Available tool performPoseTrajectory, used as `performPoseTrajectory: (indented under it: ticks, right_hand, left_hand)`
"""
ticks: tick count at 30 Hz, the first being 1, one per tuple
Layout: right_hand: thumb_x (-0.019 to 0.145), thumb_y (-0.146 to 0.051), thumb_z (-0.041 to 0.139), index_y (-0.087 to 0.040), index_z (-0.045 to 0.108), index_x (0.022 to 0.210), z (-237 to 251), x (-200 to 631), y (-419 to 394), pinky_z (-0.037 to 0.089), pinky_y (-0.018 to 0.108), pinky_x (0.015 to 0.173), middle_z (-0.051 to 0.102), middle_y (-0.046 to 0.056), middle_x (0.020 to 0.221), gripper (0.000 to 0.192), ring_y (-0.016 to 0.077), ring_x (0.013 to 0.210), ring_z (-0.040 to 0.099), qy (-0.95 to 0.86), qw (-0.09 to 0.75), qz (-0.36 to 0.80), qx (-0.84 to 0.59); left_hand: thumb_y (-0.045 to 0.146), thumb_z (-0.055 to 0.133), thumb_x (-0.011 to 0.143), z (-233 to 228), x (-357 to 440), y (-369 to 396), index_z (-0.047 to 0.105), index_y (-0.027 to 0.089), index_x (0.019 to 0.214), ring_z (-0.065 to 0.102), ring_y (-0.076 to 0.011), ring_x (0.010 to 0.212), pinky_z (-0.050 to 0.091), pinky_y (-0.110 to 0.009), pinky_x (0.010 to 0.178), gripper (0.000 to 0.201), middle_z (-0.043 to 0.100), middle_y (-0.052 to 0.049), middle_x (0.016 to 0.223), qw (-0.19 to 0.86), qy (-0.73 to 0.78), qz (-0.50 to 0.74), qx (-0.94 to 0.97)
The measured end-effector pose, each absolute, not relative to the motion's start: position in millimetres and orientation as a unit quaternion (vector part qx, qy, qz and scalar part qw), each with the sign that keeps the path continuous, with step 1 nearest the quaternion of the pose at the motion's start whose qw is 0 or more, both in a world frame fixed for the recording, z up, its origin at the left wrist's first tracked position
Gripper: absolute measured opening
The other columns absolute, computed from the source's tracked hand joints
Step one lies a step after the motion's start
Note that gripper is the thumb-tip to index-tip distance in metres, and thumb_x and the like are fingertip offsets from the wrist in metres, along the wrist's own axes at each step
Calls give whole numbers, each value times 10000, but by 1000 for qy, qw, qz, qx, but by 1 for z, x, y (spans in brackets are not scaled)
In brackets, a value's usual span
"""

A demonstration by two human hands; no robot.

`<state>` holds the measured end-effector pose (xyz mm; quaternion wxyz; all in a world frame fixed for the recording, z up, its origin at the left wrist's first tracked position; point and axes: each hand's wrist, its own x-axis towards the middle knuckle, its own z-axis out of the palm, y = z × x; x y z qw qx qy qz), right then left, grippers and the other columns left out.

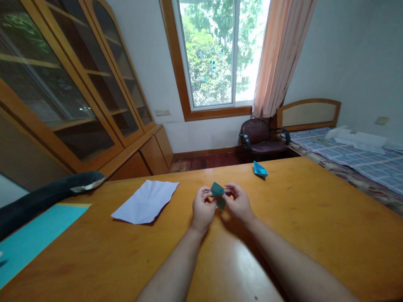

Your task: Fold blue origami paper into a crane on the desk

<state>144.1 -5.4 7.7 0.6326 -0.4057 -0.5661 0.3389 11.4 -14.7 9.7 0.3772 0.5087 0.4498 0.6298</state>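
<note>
Between my two hands, a small piece of folded dark green paper (217, 190) is held just above the wooden table (302, 235). My left hand (202, 209) pinches its left side, fingers curled. On the other side my right hand (239, 204) grips it between thumb and fingers. One part of the paper points up over the fingertips and another hangs below them; its exact folds are partly hidden. Beyond my right hand sits a blue folded paper boat (260, 169). A creased white sheet of paper (146, 202) lies to the left of my hands.
At the table's left are a turquoise sheet (40, 239) and a long dark stuffed-looking object (47, 195). A glass-door cabinet (85, 75) stands along the left wall. Past the far edge are a brown armchair (262, 136) and a bed (352, 147).
</note>
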Motion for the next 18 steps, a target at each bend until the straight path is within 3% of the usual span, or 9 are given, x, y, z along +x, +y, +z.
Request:
performPoseTrajectory:
  ticks: [2, 5, 12, 18]
  right_hand:
    - [724, -233, 637, -214, 682, 937, 11, 147, -8, 508, 301, 702, 675, 30, 780, 218, 165, 719, 604, -614, 625, 266, -403]
    - [763, -194, 595, -224, 726, 846, 11, 150, -10, 517, 291, 659, 701, 36, 766, 158, 163, 685, 624, -657, 610, 222, -385]
    - [739, -188, 617, -212, 735, 778, -3, 147, -4, 542, 344, 763, 733, 45, 821, 127, 197, 772, 675, -616, 621, 321, -363]
    - [670, -222, 694, -205, 713, 684, -17, 149, 6, 528, 359, 810, 707, 67, 886, 29, 210, 840, 662, -584, 615, 382, -367]
  left_hand:
    - [306, 765, 674, 10, 9, -17, 606, 163, 943, 612, -123, 683, 433, -193, 588, 343, 685, -26, 798, 333, 455, 622, 543]
    - [350, 710, 746, 5, 6, -18, 664, 154, 890, 617, -137, 685, 471, -221, 620, 247, 700, -44, 794, 333, 437, 602, 580]
    - [289, 755, 668, -11, 9, -10, 720, 161, 814, 685, -207, 832, 533, -332, 809, 197, 743, -81, 892, 399, 421, 621, 527]
    - [231, 719, 666, -13, 5, -5, 729, 160, 719, 681, -225, 890, 517, -378, 879, 89, 735, -113, 936, 376, 449, 593, 553]
